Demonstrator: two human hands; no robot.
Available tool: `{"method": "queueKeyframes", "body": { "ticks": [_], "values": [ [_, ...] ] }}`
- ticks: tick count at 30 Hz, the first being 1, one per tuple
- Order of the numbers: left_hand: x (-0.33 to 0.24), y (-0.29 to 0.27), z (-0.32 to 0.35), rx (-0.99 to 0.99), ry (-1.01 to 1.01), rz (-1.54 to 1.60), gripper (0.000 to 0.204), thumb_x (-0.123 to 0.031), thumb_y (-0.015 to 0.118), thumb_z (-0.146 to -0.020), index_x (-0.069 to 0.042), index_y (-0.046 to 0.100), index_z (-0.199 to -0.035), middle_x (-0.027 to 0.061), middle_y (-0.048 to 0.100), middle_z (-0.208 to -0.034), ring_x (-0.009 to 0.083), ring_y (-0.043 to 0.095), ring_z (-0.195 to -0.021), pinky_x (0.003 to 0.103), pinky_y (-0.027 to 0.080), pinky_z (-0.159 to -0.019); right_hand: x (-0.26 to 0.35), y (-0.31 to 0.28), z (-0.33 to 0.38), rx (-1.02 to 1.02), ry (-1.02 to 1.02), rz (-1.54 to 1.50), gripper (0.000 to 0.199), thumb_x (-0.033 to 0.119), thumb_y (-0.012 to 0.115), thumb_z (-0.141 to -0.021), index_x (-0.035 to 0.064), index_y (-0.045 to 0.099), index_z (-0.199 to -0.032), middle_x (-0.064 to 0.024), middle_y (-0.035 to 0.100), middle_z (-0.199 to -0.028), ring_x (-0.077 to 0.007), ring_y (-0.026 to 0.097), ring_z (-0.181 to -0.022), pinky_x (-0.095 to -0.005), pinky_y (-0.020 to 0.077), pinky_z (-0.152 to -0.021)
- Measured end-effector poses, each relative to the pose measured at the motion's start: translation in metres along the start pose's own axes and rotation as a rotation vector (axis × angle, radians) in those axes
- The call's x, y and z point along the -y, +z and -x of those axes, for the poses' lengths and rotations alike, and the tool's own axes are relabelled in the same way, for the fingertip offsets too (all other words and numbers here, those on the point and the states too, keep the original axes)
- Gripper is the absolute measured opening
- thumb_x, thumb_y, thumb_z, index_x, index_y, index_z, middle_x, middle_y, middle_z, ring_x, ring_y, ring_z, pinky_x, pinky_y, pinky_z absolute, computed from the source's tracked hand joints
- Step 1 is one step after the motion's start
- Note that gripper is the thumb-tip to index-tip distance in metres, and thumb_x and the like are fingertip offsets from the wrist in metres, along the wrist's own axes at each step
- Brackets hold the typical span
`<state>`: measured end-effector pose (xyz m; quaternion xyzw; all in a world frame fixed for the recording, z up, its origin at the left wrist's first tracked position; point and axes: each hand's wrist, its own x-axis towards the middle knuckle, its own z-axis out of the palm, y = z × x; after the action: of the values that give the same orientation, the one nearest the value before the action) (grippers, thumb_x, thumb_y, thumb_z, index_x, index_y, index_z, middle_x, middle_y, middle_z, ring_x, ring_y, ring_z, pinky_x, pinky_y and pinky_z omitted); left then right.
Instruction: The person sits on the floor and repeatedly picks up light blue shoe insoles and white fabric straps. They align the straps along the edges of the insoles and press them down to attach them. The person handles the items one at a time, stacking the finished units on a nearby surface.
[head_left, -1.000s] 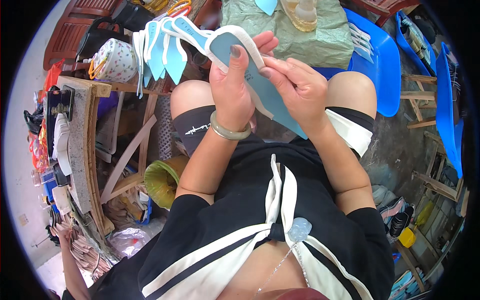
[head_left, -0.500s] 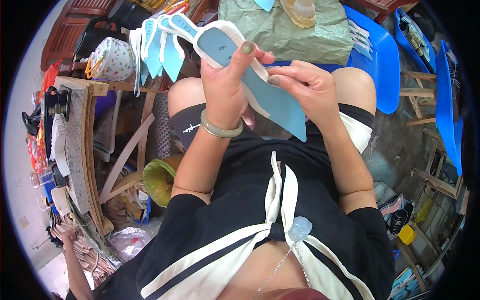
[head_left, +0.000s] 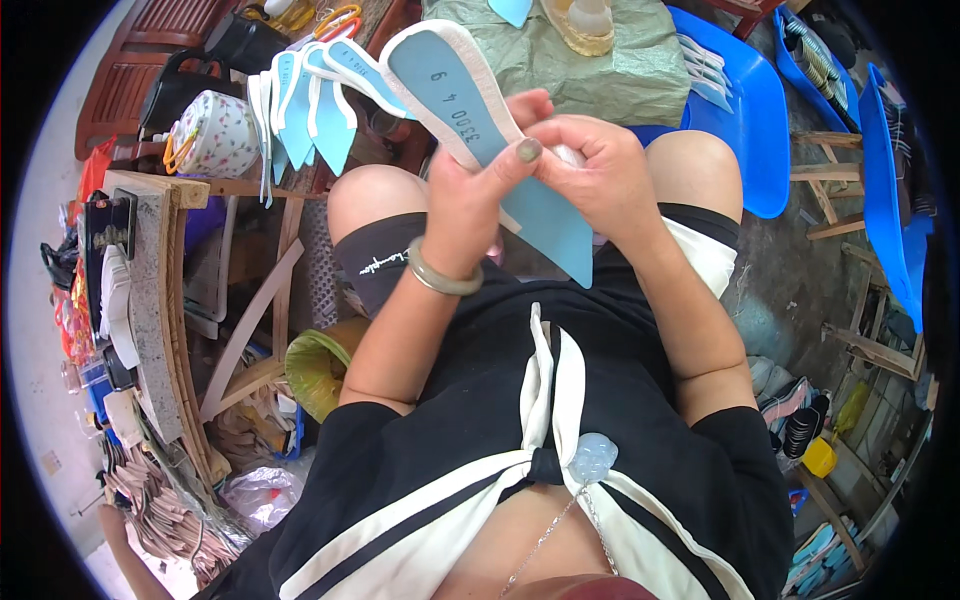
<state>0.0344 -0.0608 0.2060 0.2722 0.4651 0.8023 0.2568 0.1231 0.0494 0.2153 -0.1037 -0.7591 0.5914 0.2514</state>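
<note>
A light-blue shoe insole (head_left: 440,85) with pale cloth edging slants over my lap, its rounded end up and its pointed end down. My left hand (head_left: 462,205) is closed around its middle, the thumb lying across the blue face. Just beside it, my right hand (head_left: 605,175) is closed on the right edge, fingers bent against the pale strip. My hands hide the narrow middle of the insole, and the right fingertips cannot be fully made out.
More blue insoles (head_left: 330,130) with white edging hang at the bench's edge, upper left, near a flowered pot (head_left: 215,135). Ahead lies green sheeting (head_left: 640,60); to the right stands a blue tray (head_left: 745,130) holding insoles. A yellow-green bin (head_left: 315,375) stands low left. Another person's arm (head_left: 130,555) shows lower left.
The insole has turned so more of its rounded end shows. My left thumb has slid down toward its middle. My right hand has moved left, close against the left.
</note>
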Motion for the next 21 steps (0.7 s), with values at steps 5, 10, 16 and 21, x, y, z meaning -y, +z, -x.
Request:
{"method": "queueKeyframes", "body": {
  "ticks": [5, 10, 16, 21],
  "values": [
    [-0.002, -0.003, 0.006, -0.038, -0.166, 0.136, 0.025, -0.019, 0.058, -0.094, 0.003, 0.061, -0.106, 0.0155, 0.066, -0.106, 0.0212, 0.065, -0.091, 0.030, 0.052, -0.081, -0.001, -0.028, -0.002, 0.106, 0.344, -0.391, 0.019, 0.016, 0.067, -0.086, 0.0014, 0.071, -0.099, 0.0020, 0.064, -0.075, -0.0039, 0.053, -0.063, -0.0178, 0.0413, -0.057],
    [-0.002, -0.004, 0.006, -0.018, -0.062, 0.128, 0.025, -0.020, 0.056, -0.096, 0.003, 0.056, -0.107, 0.0153, 0.067, -0.098, 0.0260, 0.065, -0.097, 0.034, 0.054, -0.081, -0.007, -0.027, 0.010, 0.019, 0.349, -0.423, 0.017, 0.015, 0.065, -0.089, 0.0018, 0.071, -0.097, 0.0059, 0.058, -0.067, -0.0001, 0.041, -0.055, -0.0148, 0.0319, -0.051],
    [-0.005, -0.007, 0.005, -0.018, 0.022, 0.026, 0.025, -0.020, 0.056, -0.096, 0.003, 0.055, -0.106, 0.0132, 0.066, -0.093, 0.0253, 0.066, -0.095, 0.035, 0.054, -0.081, -0.009, -0.016, 0.017, -0.077, 0.314, -0.452, 0.017, 0.016, 0.066, -0.088, 0.0019, 0.071, -0.095, 0.0078, 0.053, -0.062, 0.0005, 0.039, -0.054, -0.0157, 0.0283, -0.049],
    [-0.007, -0.005, 0.007, -0.039, 0.056, -0.001, 0.026, -0.021, 0.057, -0.095, 0.003, 0.055, -0.106, 0.0118, 0.066, -0.092, 0.0242, 0.066, -0.093, 0.035, 0.054, -0.080, -0.011, -0.013, 0.021, -0.090, 0.355, -0.490, 0.017, 0.014, 0.065, -0.088, -0.0003, 0.071, -0.095, 0.0016, 0.060, -0.071, -0.0033, 0.050, -0.064, -0.0182, 0.0394, -0.058]
  ]
}}
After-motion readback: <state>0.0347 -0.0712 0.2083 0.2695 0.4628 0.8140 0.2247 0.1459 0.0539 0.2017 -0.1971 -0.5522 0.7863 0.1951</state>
